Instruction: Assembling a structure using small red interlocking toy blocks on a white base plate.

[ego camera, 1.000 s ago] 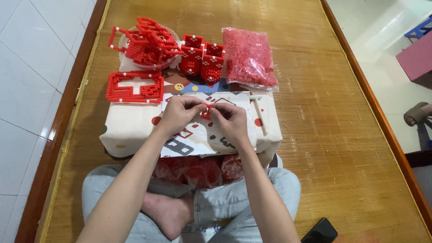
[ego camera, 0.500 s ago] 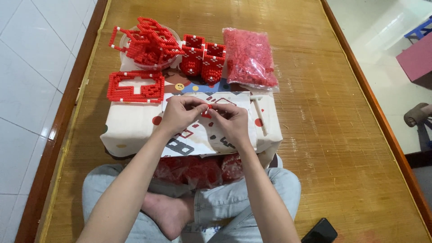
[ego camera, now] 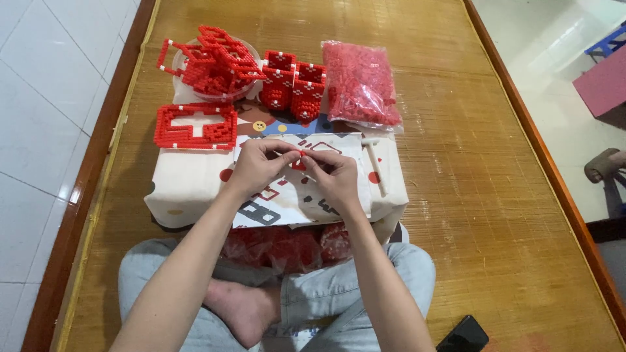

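My left hand [ego camera: 259, 165] and my right hand [ego camera: 334, 177] meet over a printed instruction sheet [ego camera: 297, 195] that lies on a cream cushion [ego camera: 189, 186]. Between their fingertips they pinch a tiny red brick piece [ego camera: 300, 154], each hand closed on it. A flat red brick frame with a white cross [ego camera: 195, 126] lies on the cushion's far left corner. Behind it a clear bowl holds a pile of red lattice panels [ego camera: 212, 62]. Two small red brick boxes [ego camera: 293, 88] stand beside a clear bag of loose red bricks [ego camera: 360, 85].
A small white tool [ego camera: 375, 166] lies on the cushion's right side. More bags of red bricks [ego camera: 287, 248] rest in my lap. A black phone [ego camera: 463, 336] lies on the bamboo mat [ego camera: 469, 195] at lower right. White floor tiles [ego camera: 52, 117] lie past the mat's left wooden edge.
Both hands stay together over the sheet, with only slight finger movement on the small red piece.
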